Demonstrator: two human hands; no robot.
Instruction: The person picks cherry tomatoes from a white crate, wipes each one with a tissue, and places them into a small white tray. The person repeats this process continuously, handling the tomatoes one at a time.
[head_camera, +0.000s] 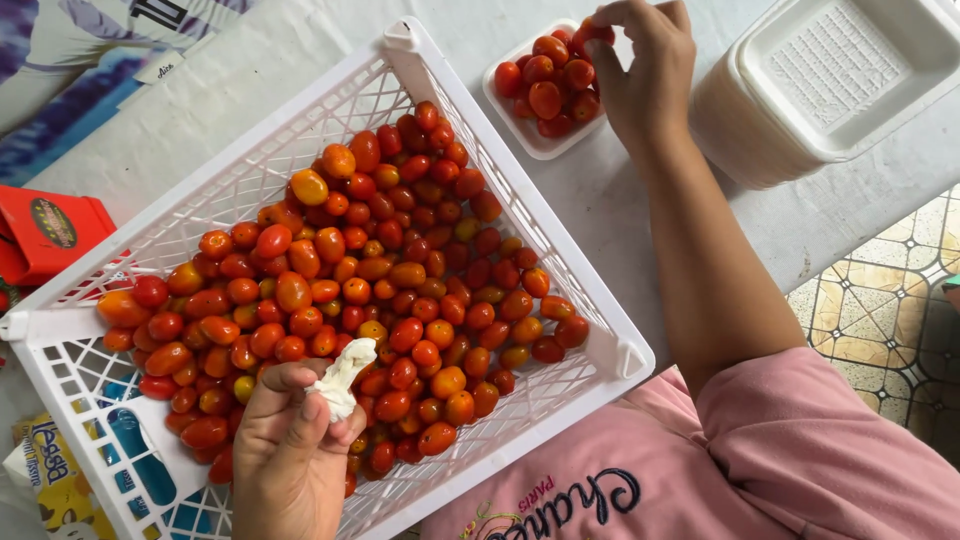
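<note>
Head camera is showing the right hand (640, 70) putting a tomato (592, 32) gently into the small tray (532, 140). Left hand (290, 450) is squeezing a white cloth (342, 375) over the basket (480, 110) of tomatoes.

Crate (560, 250): white moulded plastic, open lattice, slight sheen. Cherry tomatoes (400, 270): smooth, glossy skins, red to orange. Wad (342, 378) pinched in left hand (290, 450): soft white tissue or cloth, matt, crumpled. Small tray (520, 135) and tray stack (800, 90): white foam, matt, textured base. Sleeve (820, 450): pink knit cloth. Tabletop (250, 80): pale, matt
</note>
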